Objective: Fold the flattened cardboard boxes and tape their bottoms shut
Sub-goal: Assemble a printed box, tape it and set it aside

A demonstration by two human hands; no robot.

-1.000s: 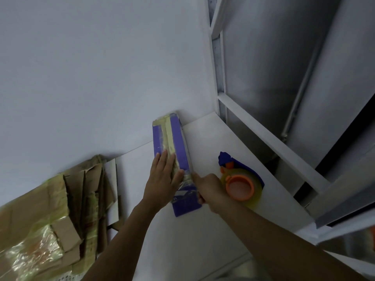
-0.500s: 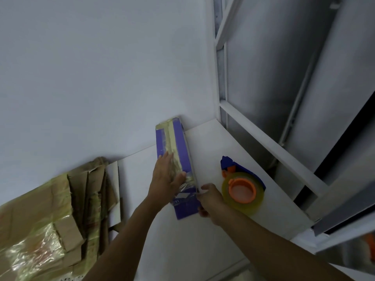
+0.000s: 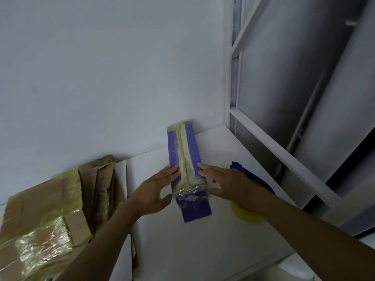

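- Purple cardboard box (image 3: 193, 151), long and narrow: lies on the white table (image 3: 203, 250), far end at the table's back edge against the wall, near end towards the table's middle.
- Yellowish clear tape strip (image 3: 183, 155): runs lengthwise down the box's upper face over the flap seam, wrinkled, and wraps over at both ends.
- Left hand (image 3: 154, 189): over the table's middle, fingers (image 3: 170, 171) straight and together, touching the box's left edge, thumb spread.
- Right hand (image 3: 229, 185): fingers (image 3: 205, 169) straight, resting on the right edge, gripping nothing.
- Step, as judged: bottom seam taped, strip being pressed flat.
- Next move, as judged: firm rubbing along the wrinkles, then clearing this box for another flat.
- Blue tape dispenser with yellow roll (image 3: 247, 216): table's right side, partly hidden under the right hand.
- Flattened brown cardboard stack (image 3: 40, 209): off the table's left end.
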